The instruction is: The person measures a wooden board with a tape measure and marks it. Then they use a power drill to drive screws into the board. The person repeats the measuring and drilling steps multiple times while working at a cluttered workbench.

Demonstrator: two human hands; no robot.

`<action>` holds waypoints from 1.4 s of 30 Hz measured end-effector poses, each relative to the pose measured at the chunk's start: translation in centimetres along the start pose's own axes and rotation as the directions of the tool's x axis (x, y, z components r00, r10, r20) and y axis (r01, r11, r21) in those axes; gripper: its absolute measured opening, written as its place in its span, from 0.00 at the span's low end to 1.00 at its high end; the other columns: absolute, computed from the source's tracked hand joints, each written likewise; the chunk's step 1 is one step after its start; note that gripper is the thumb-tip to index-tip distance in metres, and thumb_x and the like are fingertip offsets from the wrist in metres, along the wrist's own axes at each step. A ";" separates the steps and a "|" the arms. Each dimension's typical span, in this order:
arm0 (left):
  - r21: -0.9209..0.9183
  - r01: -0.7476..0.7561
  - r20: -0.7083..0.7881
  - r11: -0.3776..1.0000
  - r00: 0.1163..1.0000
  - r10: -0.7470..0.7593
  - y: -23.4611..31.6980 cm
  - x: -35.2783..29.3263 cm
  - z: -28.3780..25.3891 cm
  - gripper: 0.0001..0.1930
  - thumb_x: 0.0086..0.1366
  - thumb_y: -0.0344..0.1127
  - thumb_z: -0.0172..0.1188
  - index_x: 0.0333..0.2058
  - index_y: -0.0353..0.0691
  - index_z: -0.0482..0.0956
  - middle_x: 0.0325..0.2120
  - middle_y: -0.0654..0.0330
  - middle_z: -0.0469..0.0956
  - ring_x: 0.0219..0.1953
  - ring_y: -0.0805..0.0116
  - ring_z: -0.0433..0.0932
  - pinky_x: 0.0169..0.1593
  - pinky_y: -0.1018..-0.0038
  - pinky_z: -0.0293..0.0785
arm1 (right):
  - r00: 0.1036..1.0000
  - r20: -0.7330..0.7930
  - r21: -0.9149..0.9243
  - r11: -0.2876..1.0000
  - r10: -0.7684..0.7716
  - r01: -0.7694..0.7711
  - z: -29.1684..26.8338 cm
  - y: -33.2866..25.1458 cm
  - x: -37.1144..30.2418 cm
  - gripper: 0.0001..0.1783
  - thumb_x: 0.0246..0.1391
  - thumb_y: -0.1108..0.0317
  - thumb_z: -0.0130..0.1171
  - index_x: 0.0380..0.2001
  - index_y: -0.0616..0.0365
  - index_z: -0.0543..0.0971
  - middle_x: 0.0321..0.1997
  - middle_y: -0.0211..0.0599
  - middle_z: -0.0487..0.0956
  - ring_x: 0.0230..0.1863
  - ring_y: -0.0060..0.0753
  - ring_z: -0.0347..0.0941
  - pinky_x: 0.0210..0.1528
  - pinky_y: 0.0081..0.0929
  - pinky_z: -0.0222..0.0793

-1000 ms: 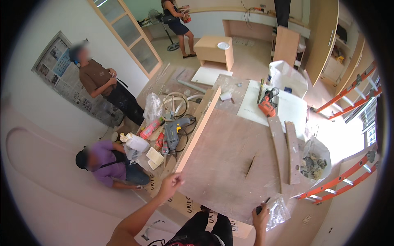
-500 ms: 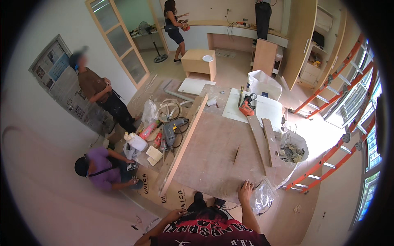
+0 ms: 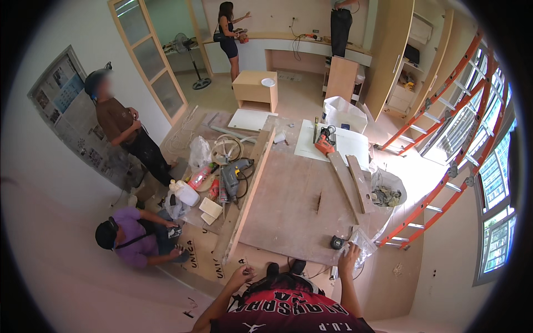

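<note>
My right hand [image 3: 350, 256] is at the near right corner of the wooden board table, its fingers closed on a crumpled clear plastic bag [image 3: 364, 244]. Just left of those fingers, a round-edged black tape measure [image 3: 336, 242] lies on the tabletop [image 3: 283, 222]. In front of my body, short of the table's near edge, my left hand [image 3: 242, 274] hovers with loosely bent fingers and nothing visible in it. Farther up the board, two narrow wooden strips [image 3: 344, 186] [image 3: 361, 184] lie side by side, with an orange power tool [image 3: 325, 141] beyond them.
A long wooden plank [image 3: 250, 194] runs along the table's left side. Beyond it lie a grey drill [image 3: 236, 172], bottles and sponges. One person [image 3: 133, 238] crouches at left; others stand farther off. Orange ladders [image 3: 438, 188] and a debris sack [image 3: 386, 191] are at right.
My right hand has moved rightward to the plastic bag, which has shifted up and away. The tape measure now shows on the table. My left hand has lifted away from my body.
</note>
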State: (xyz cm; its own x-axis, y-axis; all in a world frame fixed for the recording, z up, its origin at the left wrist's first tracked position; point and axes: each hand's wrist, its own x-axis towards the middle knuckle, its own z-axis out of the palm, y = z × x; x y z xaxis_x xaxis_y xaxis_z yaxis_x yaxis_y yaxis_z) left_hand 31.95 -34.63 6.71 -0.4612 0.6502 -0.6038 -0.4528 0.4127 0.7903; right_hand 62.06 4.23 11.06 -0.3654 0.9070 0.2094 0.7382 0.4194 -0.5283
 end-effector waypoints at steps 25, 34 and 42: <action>0.201 -0.337 -0.015 0.920 0.938 0.347 8.6 4.1 -0.3 0.14 0.75 0.39 0.63 0.36 0.32 0.85 0.19 0.64 0.77 0.22 0.77 0.76 0.29 0.75 0.73 | 0.962 0.034 0.238 0.933 0.270 -0.270 -5.9 -4.9 -10.2 0.14 0.66 0.69 0.63 0.52 0.61 0.81 0.32 0.42 0.85 0.30 0.30 0.83 0.35 0.31 0.78; 0.108 -0.435 -0.144 0.894 0.883 0.447 8.0 3.7 -1.4 0.14 0.71 0.40 0.68 0.36 0.32 0.85 0.21 0.62 0.80 0.24 0.76 0.77 0.33 0.78 0.77 | 0.963 0.161 0.132 0.962 0.217 -0.239 -6.2 -3.2 -10.5 0.12 0.65 0.71 0.60 0.49 0.63 0.82 0.31 0.42 0.85 0.30 0.32 0.84 0.34 0.32 0.77; 0.691 -0.182 -0.403 0.700 0.707 0.581 10.1 5.3 -5.1 0.20 0.73 0.48 0.63 0.44 0.33 0.83 0.39 0.47 0.84 0.44 0.50 0.83 0.49 0.56 0.77 | 0.939 0.299 0.092 0.974 0.172 -0.207 -6.2 -2.2 -9.9 0.12 0.66 0.72 0.59 0.50 0.63 0.82 0.33 0.42 0.85 0.32 0.32 0.84 0.37 0.31 0.80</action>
State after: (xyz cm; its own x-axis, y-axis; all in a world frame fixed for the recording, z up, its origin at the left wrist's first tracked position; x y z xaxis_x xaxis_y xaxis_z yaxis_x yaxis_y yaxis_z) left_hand 21.08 -30.30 10.94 -0.8966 0.4428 -0.0092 0.2943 0.6111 0.7348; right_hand 67.55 -5.49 15.26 -0.3855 0.9120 -0.1401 0.7429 0.2167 -0.6334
